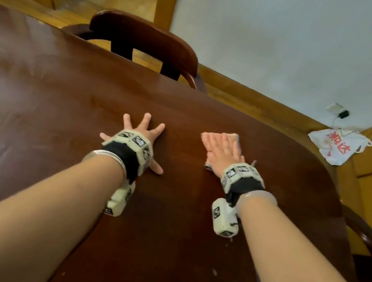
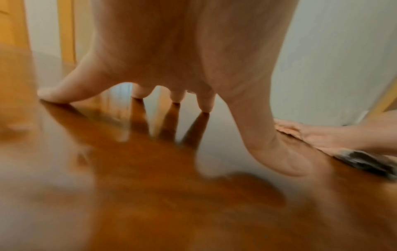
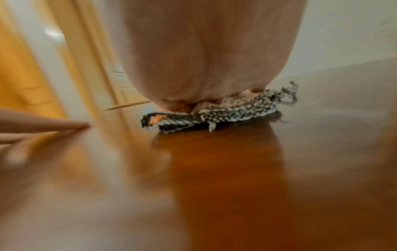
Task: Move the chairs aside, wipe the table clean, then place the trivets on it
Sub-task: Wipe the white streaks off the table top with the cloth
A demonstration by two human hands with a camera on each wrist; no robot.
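Fingers [image 1: 225,143] of right hand [image 1: 225,152] straight, pressed together, flat on pink woven cloth with grey fringed edge [image 1: 207,139], pinning it to dark glossy wooden bench [image 1: 52,94]. Left hand [image 1: 140,133] at 9 o'clock from cloth, fingers spread wide, tips propped on bare bench, holding nothing. Progress guess: mid-wipe. Dark wooden chair [image 1: 145,38] at 12 o'clock sits close against far edge, so chair-moving maybe not finished. No trivets in view, placing not yet done.
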